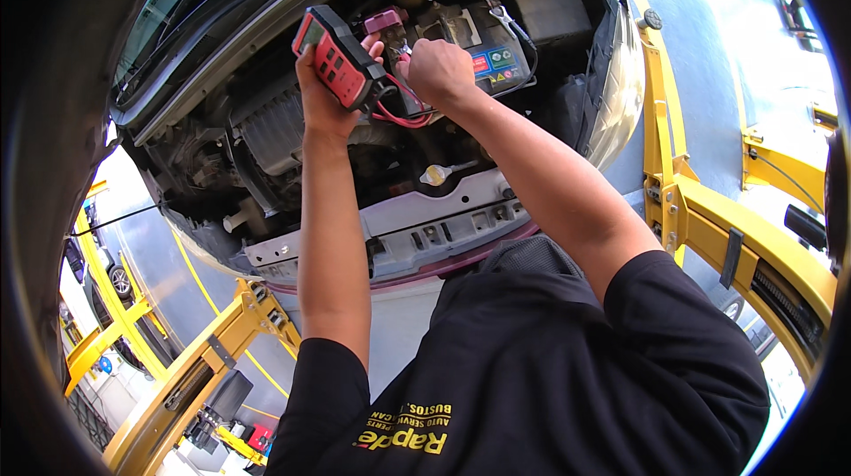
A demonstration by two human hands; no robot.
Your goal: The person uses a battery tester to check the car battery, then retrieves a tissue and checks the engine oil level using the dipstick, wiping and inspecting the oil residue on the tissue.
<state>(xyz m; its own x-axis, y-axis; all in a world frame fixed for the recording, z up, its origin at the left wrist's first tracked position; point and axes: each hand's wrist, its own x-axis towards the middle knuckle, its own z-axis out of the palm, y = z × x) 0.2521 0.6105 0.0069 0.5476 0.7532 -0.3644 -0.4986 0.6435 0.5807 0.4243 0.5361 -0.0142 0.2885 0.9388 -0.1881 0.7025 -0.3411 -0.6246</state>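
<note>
My left hand (pixel 330 99) is wrapped round a red and black handheld battery tester (pixel 337 59), held tilted above the engine bay. Red cable (pixel 403 120) loops from the tester's lower end. Over the near left part of the car battery (pixel 498 64), my right hand (pixel 439 73) is closed in a fist. At its fingertips shows a bit of a red clamp (pixel 406 57), mostly hidden by the fingers. Just beyond lies a red terminal cover (pixel 383 20). On the battery's far right side sits a metal clamp (pixel 502 15) with a dark cable.
The engine bay surrounds both hands, with a yellow cap (pixel 434 175) and the front crossmember (pixel 425 219) nearest me. A headlight (pixel 620 86) is on the right. Yellow lift arms stand at the right (pixel 745 237) and lower left (pixel 199 370).
</note>
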